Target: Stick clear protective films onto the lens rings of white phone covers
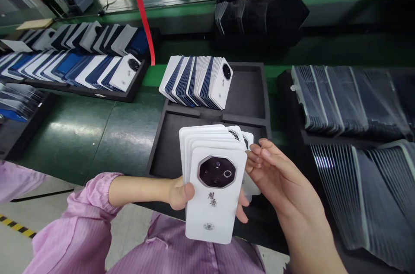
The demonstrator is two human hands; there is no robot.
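Observation:
My left hand (182,194) grips a fanned stack of white phone back covers (214,218), thumb on the left edge and fingers showing at the right. The front cover has a dark octagonal camera area (217,171), dark lettering and a small emblem. More covers stick out at the back right of the stack. Close to that right edge is my right hand (285,187), its fingers bent and their tips drawn together. Whatever may be between those fingertips is too small to make out. Below the hands is a black foam tray (168,144).
White and blue covers (194,81) lean in a row in the tray's far compartment. Filled trays (129,92) stand at the left. Stacks of clear-edged dark panels (350,101) occupy the right, with more panels (246,14) behind. A red strip (142,14) hangs over the green bench (81,135).

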